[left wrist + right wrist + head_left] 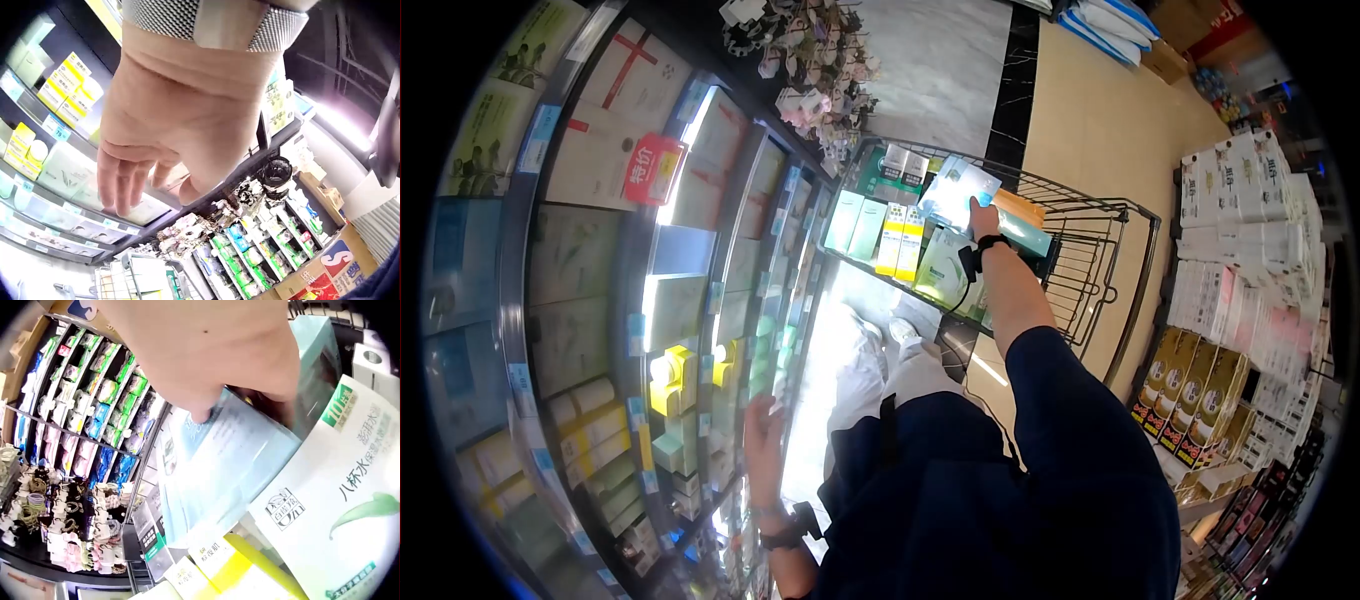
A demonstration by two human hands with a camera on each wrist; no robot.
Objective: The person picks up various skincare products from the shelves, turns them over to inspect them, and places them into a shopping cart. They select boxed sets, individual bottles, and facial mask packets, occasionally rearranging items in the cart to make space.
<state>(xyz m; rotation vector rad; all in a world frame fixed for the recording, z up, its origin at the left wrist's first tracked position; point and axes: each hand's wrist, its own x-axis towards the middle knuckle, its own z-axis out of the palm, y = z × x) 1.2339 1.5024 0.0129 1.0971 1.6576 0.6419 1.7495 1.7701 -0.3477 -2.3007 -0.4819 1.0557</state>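
My right hand [983,218] grips the edge of a light blue box [956,193] over the shopping cart, its fingers bent over the top in the right wrist view. Close beside that box [215,469] lie a white-and-green mask box [340,494] and yellow-and-white boxes [900,242]. Pale green boxes [855,226] and dark green boxes [897,172] fill the cart's far end. My left hand [762,440] hangs beside the shelf with nothing in it; in the left wrist view the hand [175,125] shows its fingers loosely extended.
A wire shopping cart [1090,285] stands ahead of me. Lit shelves of boxed goods [580,270] line the left side, with a red price tag [654,170]. Hair accessories [825,60] hang at the front. Stacked white packs [1240,195] stand to the right.
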